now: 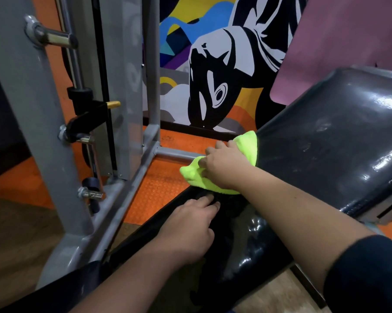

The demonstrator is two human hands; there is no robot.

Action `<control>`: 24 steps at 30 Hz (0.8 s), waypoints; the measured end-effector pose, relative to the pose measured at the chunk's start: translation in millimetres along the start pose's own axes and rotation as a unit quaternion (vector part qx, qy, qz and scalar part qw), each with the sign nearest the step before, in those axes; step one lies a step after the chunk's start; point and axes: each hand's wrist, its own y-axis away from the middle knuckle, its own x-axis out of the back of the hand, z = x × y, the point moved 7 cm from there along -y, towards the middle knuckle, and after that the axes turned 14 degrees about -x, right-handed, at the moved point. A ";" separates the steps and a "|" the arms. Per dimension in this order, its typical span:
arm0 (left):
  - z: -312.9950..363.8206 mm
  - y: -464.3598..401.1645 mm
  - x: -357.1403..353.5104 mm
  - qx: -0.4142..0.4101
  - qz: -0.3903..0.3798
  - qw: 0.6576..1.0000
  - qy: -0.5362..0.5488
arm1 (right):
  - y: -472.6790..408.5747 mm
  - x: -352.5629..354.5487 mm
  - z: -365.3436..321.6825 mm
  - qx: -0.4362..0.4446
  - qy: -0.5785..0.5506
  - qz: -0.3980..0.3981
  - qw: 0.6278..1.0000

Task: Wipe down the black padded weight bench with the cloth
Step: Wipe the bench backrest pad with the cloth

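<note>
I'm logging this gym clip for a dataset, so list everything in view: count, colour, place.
bench: one, glossy black, right and centre
cloth: one, neon yellow-green, at the bench pad's left edge
rack: one, grey metal, left
pegs: several, chrome, on the rack
floor mat: one, orange, under the rack
mural: one, multicoloured, back wall
right hand: one, pressing the cloth
left hand: one, resting on the lower pad
</note>
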 end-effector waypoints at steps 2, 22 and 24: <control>1.3 -0.1 -0.7 0.001 0.001 1.000 0.004 | -0.6 3.5 7.4 -0.010 -0.013 0.008 1.000; -21.5 23.2 12.2 0.038 0.090 0.995 0.022 | 25.0 17.4 6.5 -0.039 -0.041 0.067 0.996; -21.7 26.2 11.6 0.041 0.086 0.995 0.017 | 32.0 16.8 -3.1 -0.029 -0.041 0.080 0.996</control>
